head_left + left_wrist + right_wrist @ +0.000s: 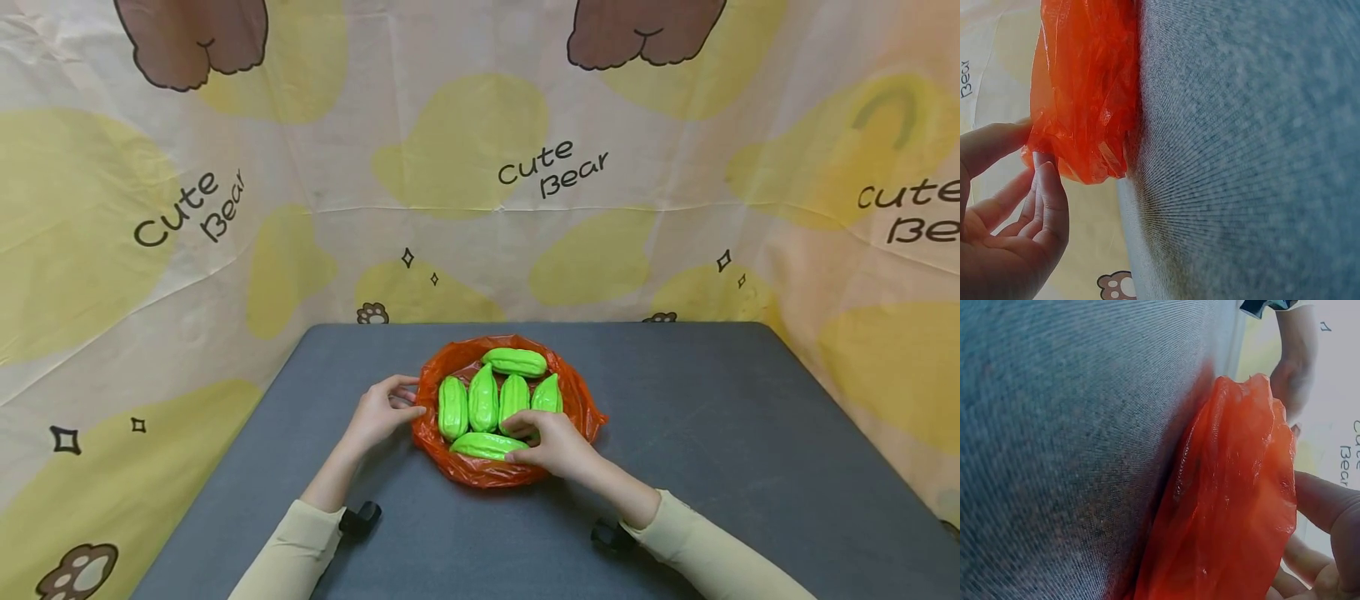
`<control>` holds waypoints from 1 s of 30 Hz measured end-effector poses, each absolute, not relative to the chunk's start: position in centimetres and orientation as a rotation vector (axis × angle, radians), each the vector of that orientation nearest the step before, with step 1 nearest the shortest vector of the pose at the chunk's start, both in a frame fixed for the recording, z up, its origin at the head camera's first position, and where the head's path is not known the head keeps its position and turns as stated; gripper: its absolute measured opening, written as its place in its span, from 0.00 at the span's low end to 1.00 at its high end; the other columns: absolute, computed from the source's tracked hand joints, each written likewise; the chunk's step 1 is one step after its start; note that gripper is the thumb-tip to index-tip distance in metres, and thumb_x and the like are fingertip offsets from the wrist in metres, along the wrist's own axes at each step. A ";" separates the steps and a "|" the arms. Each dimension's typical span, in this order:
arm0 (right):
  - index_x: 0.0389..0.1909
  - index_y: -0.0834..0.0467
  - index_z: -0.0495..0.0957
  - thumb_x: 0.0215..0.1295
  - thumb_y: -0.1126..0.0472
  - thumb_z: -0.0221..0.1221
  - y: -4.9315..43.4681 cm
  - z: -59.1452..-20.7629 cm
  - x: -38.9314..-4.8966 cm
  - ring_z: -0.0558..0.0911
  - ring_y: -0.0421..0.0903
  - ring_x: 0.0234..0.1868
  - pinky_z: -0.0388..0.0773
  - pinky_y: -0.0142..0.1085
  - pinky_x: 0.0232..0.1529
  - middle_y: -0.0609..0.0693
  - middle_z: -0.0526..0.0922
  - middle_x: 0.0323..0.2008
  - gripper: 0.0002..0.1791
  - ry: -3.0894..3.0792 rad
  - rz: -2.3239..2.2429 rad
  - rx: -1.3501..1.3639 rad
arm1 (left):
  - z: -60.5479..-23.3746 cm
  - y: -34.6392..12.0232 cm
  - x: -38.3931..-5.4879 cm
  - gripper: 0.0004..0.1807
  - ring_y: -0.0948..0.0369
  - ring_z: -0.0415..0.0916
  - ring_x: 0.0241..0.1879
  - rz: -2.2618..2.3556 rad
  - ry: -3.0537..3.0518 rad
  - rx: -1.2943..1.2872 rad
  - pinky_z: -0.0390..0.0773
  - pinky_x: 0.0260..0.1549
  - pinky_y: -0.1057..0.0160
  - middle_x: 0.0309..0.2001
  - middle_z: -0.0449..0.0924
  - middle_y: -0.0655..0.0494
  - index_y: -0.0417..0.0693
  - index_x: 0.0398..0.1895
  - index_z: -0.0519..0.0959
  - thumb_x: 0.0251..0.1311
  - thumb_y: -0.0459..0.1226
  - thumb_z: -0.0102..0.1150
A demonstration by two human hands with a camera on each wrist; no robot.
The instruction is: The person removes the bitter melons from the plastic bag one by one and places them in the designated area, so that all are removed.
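Observation:
A red plastic bag point(480, 477) lies with its mouth spread wide in a round shape. Inside are several bright green, ridged bitter melons point(483, 400), some side by side, one across the back and one across the front. My left hand point(382, 410) pinches the bag's left rim between thumb and fingers, which the left wrist view shows up close. My right hand point(557, 443) reaches over the front right rim, its thumb and fingers around the right end of the front bitter melon point(486, 446). In the right wrist view the bag's side hides those fingertips.
The bag stands on a dark grey table point(705, 433), towards its back middle. A patterned cloth point(465, 167) with printed words and shapes hangs behind and beside the table. Dark wrist devices point(362, 520) sit under both sleeves' cuffs.

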State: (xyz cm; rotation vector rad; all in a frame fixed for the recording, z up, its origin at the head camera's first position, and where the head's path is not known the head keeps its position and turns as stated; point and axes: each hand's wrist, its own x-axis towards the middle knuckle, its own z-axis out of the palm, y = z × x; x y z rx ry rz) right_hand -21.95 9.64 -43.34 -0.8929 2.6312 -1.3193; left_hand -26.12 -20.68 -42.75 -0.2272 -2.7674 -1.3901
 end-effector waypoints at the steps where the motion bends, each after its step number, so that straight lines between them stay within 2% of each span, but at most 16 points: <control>1: 0.48 0.62 0.79 0.51 0.59 0.70 9.6 -43.4 -21.9 0.83 0.48 0.45 0.79 0.43 0.46 0.54 0.84 0.45 0.22 2.639 -1.316 -0.888 | -42.7 -20.7 -26.1 0.27 0.59 0.79 0.33 -1.390 -2.768 -0.226 0.77 0.31 0.64 0.39 0.81 0.48 0.45 0.56 0.76 0.50 0.37 0.69; 7: 0.48 0.61 0.80 0.50 0.60 0.71 9.5 -43.4 -21.8 0.83 0.47 0.44 0.79 0.43 0.46 0.52 0.85 0.44 0.22 2.678 -1.254 -0.891 | -42.7 -20.6 -26.1 0.27 0.59 0.79 0.33 -1.385 -2.775 -0.230 0.78 0.32 0.62 0.40 0.81 0.47 0.45 0.56 0.76 0.50 0.37 0.69; 17: 0.45 0.54 0.82 0.44 0.56 0.73 9.2 -43.4 -21.7 0.82 0.44 0.45 0.77 0.40 0.46 0.46 0.85 0.42 0.23 2.814 -1.036 -0.928 | -42.8 -20.5 -26.2 0.27 0.58 0.79 0.34 -1.373 -2.779 -0.237 0.78 0.32 0.62 0.40 0.81 0.48 0.45 0.56 0.76 0.51 0.38 0.69; 30: 0.43 0.55 0.83 0.45 0.56 0.72 8.9 -42.9 -21.4 0.82 0.45 0.44 0.77 0.42 0.46 0.46 0.86 0.41 0.21 2.851 -0.977 -0.930 | -42.7 -20.5 -26.1 0.27 0.59 0.79 0.33 -1.376 -2.782 -0.222 0.78 0.33 0.62 0.40 0.81 0.48 0.46 0.56 0.76 0.50 0.38 0.69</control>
